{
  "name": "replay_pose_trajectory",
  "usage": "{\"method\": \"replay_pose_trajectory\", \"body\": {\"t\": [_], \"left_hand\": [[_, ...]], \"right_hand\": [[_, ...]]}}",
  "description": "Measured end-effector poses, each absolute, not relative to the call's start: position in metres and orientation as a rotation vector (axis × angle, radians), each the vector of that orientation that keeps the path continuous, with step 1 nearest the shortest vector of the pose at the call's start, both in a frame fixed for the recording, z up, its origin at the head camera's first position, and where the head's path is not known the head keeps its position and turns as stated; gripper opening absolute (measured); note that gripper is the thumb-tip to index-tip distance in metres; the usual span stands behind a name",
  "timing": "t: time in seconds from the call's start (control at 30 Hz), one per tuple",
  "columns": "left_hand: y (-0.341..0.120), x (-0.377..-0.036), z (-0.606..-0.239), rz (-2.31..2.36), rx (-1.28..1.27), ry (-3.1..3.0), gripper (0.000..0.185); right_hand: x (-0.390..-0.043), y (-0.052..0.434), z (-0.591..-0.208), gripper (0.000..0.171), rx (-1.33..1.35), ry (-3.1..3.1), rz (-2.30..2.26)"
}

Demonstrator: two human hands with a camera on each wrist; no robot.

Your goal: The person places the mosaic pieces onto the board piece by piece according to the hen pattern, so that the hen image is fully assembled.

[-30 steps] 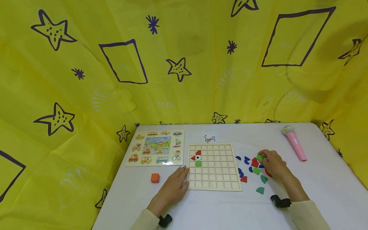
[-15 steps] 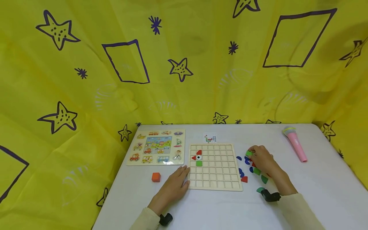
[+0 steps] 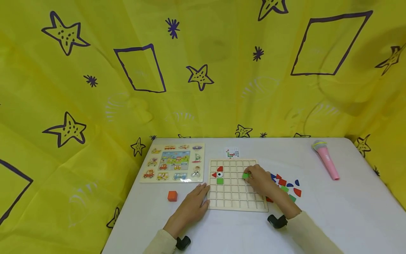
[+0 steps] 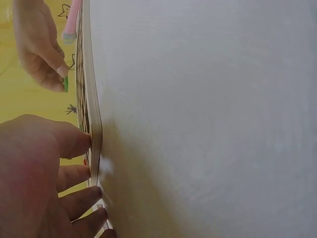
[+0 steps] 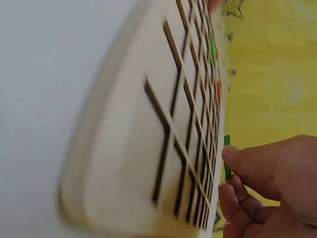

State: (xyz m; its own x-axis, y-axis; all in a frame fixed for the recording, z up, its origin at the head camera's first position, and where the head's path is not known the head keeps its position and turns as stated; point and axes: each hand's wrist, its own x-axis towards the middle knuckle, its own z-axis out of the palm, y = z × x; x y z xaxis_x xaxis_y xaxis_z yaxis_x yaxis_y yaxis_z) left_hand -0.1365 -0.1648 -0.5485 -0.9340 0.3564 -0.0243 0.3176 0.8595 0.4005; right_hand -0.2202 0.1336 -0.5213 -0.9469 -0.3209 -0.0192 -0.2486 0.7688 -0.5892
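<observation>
You've got your right hand (image 3: 260, 180) pinching a green piece (image 3: 245, 175) just above the grid board (image 3: 228, 203), while your left hand (image 3: 192, 204) is pretty relaxed, fingers mostly straight and just touching the board's left edge.

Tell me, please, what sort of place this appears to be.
Probably a tabletop play corner, judging by the pale wooden grid board, the yellow star-patterned cloth backdrop and the pink, grey-headed microphone.

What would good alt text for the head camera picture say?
A right hand pinches a green piece over a wooden grid board, while the left hand touches its left edge. Around lie loose colored pieces, a picture board, an orange cube and a pink microphone.
</observation>
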Motion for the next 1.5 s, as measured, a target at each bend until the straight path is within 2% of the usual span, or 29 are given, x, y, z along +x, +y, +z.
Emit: {"method": "replay_pose_trajectory", "body": {"t": [0.3, 0.6, 0.87, 1.23, 1.5], "left_hand": [[-0.164, -0.137, -0.549, 0.6, 0.552, 2.943, 0.058], [-0.165, -0.136, -0.547, 0.616, 0.529, 2.933, 0.058], [-0.165, -0.135, -0.546, 0.618, 0.514, 2.929, 0.058], [-0.166, -0.136, -0.547, 0.622, 0.537, 2.937, 0.058], [-0.166, -0.136, -0.548, 0.608, 0.532, 2.935, 0.058]], "right_hand": [[-0.203, 0.086, -0.526, 0.022, -0.591, 2.865, -0.914], [-0.19, 0.056, -0.535, 0.029, -0.75, 2.888, -0.879], [-0.185, 0.047, -0.536, 0.017, -0.811, 2.902, -0.888], [-0.184, 0.046, -0.533, 0.015, -0.854, 2.936, -0.893], [-0.185, 0.045, -0.533, 0.02, -0.873, 2.929, -0.869]]}}
